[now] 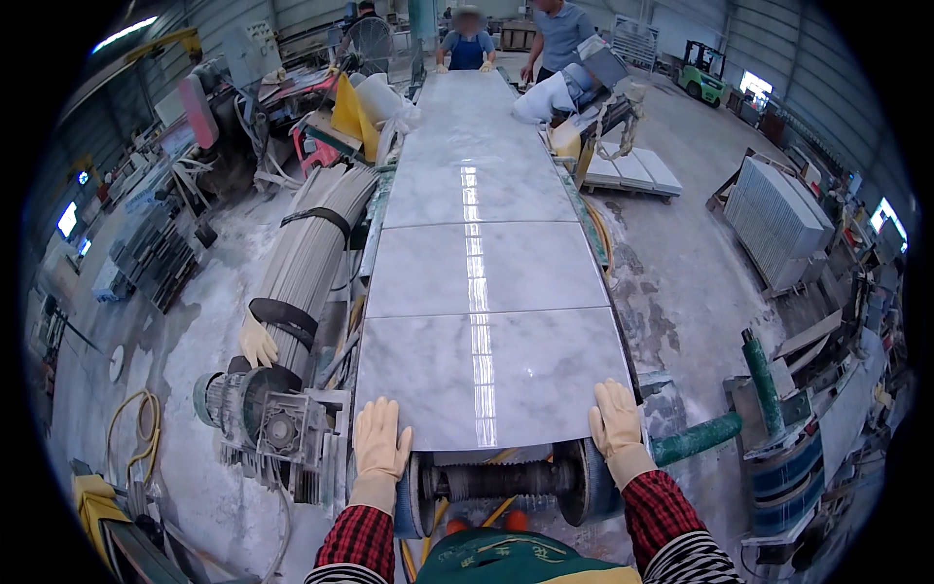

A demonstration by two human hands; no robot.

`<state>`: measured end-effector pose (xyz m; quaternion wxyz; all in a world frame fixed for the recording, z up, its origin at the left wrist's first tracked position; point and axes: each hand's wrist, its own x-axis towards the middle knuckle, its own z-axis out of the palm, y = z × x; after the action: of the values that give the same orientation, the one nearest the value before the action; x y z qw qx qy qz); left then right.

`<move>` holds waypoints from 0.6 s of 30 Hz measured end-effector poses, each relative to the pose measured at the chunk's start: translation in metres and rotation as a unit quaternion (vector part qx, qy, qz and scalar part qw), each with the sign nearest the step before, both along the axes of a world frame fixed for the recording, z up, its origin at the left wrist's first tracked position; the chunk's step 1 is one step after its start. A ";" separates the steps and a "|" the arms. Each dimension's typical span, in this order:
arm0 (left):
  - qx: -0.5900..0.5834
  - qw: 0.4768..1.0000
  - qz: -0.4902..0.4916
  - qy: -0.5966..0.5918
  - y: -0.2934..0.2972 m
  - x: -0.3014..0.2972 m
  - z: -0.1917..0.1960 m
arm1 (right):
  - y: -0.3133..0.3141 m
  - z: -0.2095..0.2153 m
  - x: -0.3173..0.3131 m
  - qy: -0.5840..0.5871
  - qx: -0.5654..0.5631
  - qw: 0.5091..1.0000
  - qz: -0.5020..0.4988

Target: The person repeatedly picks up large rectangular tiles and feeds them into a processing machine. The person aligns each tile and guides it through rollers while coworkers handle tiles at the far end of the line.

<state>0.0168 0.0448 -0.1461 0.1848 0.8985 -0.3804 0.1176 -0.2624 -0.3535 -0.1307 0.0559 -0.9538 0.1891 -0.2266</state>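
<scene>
Both my hands wear cream rubber gloves. My left hand lies at the near left corner of a polished grey-white marble slab, its fingers stretched forward. At the opposite near corner, my right hand rests with its fingers flat along the slab's edge; the thumbs' undersides are hidden. Beyond this piece, a second marble slab and more stone stretch away in a row, with narrow seams between them. Below the slab's near edge is a dark roller shaft with round ends.
To the left stand a motor and a strapped bundle of grey strips with a loose glove on it. A green pipe juts out at the right. Stacked slabs stand farther right. Co-workers are at the far end.
</scene>
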 end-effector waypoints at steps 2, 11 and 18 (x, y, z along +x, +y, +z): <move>0.010 1.000 0.015 0.004 0.006 -0.003 0.002 | 0.006 0.023 0.006 0.008 0.013 0.999 0.028; 0.028 0.999 0.006 0.032 0.007 -0.008 0.009 | 0.005 0.025 -0.003 -0.028 0.027 0.998 0.047; 0.043 0.999 0.004 0.030 0.008 -0.008 0.006 | 0.004 0.029 -0.004 -0.038 0.035 0.998 0.046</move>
<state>0.0084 0.0526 -0.1402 0.1574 0.9104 -0.3753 0.0747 -0.2666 -0.3491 -0.1017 0.1073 -0.9497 0.1504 -0.2527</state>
